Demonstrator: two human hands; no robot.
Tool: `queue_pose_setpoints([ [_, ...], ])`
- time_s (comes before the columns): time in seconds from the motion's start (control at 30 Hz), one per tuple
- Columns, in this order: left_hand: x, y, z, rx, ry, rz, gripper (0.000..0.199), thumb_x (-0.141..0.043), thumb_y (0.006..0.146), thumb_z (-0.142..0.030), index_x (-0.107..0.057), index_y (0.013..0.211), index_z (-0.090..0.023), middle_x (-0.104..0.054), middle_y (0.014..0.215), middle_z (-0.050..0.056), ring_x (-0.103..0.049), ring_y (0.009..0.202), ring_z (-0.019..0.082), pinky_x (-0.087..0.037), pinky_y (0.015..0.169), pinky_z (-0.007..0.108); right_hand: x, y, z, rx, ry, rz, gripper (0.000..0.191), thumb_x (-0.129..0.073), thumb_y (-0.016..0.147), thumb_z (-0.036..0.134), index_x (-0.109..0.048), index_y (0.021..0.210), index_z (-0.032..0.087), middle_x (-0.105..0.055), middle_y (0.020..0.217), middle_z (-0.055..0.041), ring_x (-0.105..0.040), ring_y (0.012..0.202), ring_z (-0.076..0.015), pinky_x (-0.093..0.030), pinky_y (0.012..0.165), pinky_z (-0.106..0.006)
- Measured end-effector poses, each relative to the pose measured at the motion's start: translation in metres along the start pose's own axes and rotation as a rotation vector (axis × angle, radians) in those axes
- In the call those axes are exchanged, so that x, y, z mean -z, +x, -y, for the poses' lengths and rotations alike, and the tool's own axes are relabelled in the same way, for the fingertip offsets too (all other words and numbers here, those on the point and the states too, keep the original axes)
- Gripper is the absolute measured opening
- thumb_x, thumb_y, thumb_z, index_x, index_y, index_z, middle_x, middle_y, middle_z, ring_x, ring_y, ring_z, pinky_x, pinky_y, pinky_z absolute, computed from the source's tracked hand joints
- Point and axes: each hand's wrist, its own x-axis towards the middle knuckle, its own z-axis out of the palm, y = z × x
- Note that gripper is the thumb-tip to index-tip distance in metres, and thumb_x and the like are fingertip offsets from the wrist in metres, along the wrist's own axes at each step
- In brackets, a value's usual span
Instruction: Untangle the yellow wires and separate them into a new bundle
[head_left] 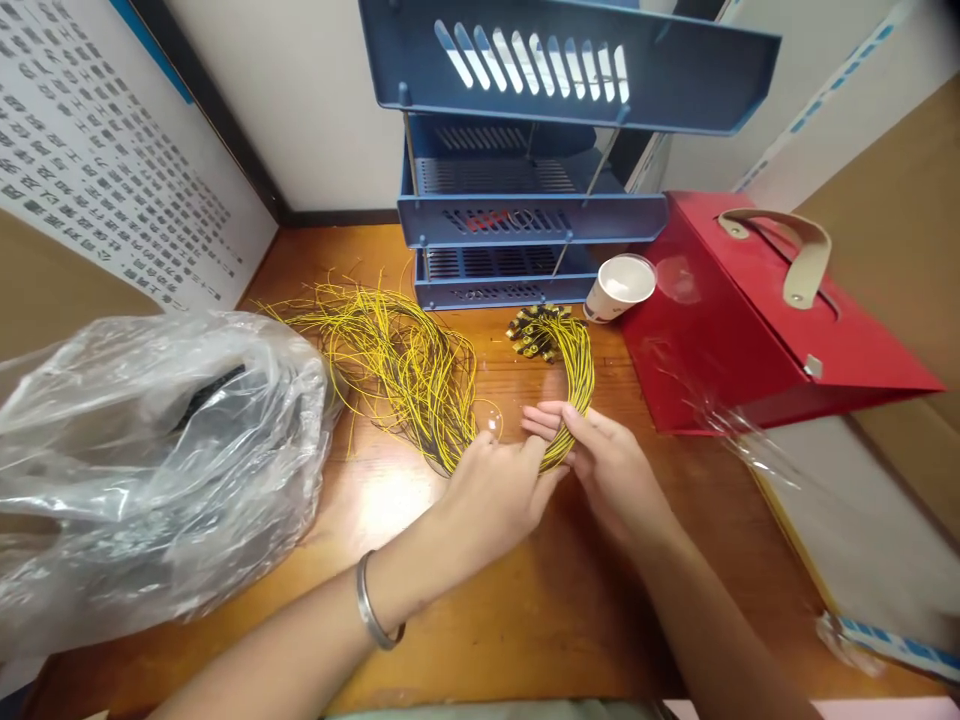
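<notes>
A bundle of thin yellow and black wires (582, 372) bends in a curve over the wooden table. My left hand (501, 478) is closed around the middle of it. Just to the right, my right hand (604, 456) grips the same bundle between thumb and fingers. Beyond my right hand, the bundle curls back to a cluster of small dark and brass-coloured ends (534, 332). On the other side of my left hand, the loose wire ends (397, 350) fan out in a tangle towards the back left. A metal bangle (369, 603) circles my left wrist.
A clear plastic bag (187, 480) fills the left side. Blue stacked trays (532, 218) stand at the back, with a white paper cup (619, 288) beside them. A red box (720, 330) with a beige handle sits on the right. Printed boards (97, 150) wall in the left.
</notes>
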Motion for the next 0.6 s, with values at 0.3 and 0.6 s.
queue_pose_setpoints([
  [0.3, 0.021, 0.023, 0.021, 0.238, -0.670, -0.195, 0.028, -0.050, 0.102, -0.036, -0.069, 0.091, -0.018, -0.076, 0.090, 0.002, -0.070, 0.084, 0.017, -0.053, 0.080, 0.032, 0.007, 0.008, -0.013, 0.031, 0.038, 0.025, 0.037, -0.084, 0.075, 0.052, -0.075, 0.087, 0.019, -0.080, 0.092, -0.0077, -0.074, 0.093, -0.0248, -0.058, 0.085, -0.037],
  [0.6, 0.041, 0.004, -0.008, 0.008, -0.772, -0.240, 0.024, -0.048, 0.104, -0.028, -0.069, 0.098, -0.019, -0.071, 0.095, 0.005, -0.067, 0.089, 0.017, -0.055, 0.082, 0.031, 0.008, 0.005, -0.016, 0.010, 0.049, -0.012, 0.030, -0.082, 0.079, 0.049, -0.072, 0.080, 0.021, -0.074, 0.074, -0.0033, -0.071, 0.072, -0.0233, -0.057, 0.065, -0.033],
])
